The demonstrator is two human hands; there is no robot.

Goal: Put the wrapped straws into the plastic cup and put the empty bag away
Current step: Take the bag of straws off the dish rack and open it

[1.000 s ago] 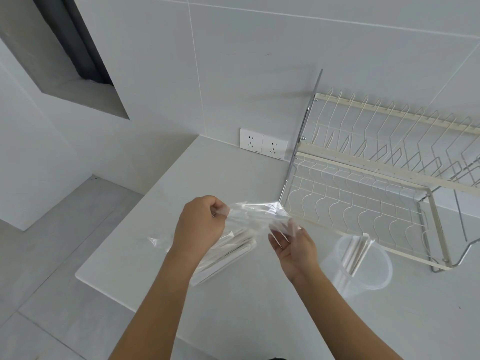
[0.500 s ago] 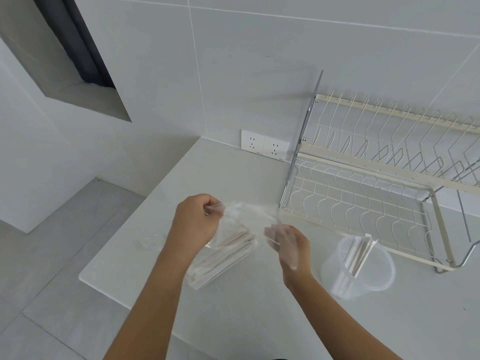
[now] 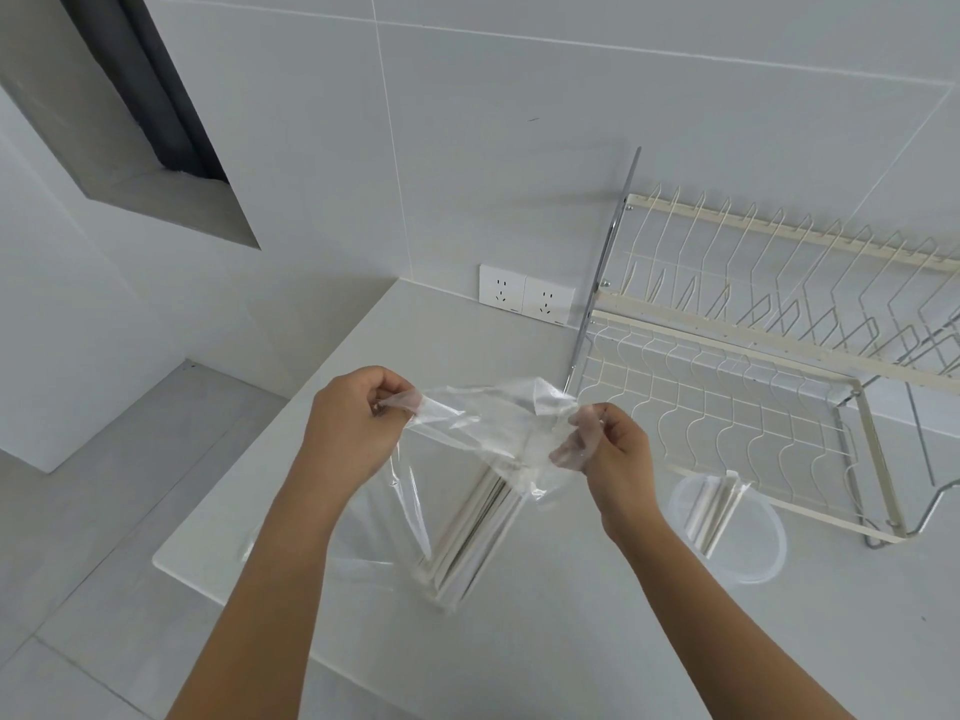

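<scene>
A clear plastic bag (image 3: 467, 439) hangs above the white counter, held up by its top edge. My left hand (image 3: 358, 428) pinches its left corner and my right hand (image 3: 613, 449) pinches its right corner, stretching the mouth between them. A bundle of white wrapped straws (image 3: 478, 532) stands slanted inside the bag, its lower end near the counter. A clear plastic cup (image 3: 727, 527) stands to the right of my right hand with a few wrapped straws (image 3: 719, 511) upright in it.
A wire dish rack (image 3: 753, 397) stands behind the cup at the right, against the tiled wall. Two wall sockets (image 3: 524, 298) sit just above the counter (image 3: 571, 641). The counter's left edge drops to a grey tiled floor (image 3: 104, 511).
Both hands have lifted the bag off the counter. My right hand has closed on its right corner, and the straws now hang slanted inside instead of lying flat.
</scene>
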